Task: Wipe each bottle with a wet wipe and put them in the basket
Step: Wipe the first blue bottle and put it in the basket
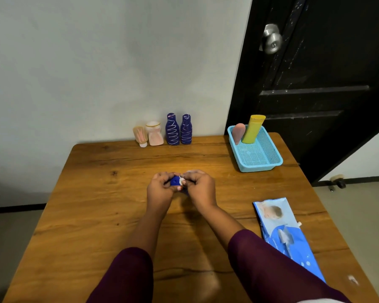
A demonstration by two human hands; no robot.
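At frame centre, left hand [161, 189] steadies the blue bottle [175, 181] so right hand [200, 188] can rub it with its pinched wipe [181, 180].

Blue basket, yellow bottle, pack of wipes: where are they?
blue basket [263, 166]: head view, near front wall.
yellow bottle [252, 130]: head view, middle of body.
pack of wipes [290, 239]: head view, middle of wrapper.

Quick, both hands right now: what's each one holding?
Left hand: closed around the blue bottle.
Right hand: closed, pressing the wet wipe against that bottle.
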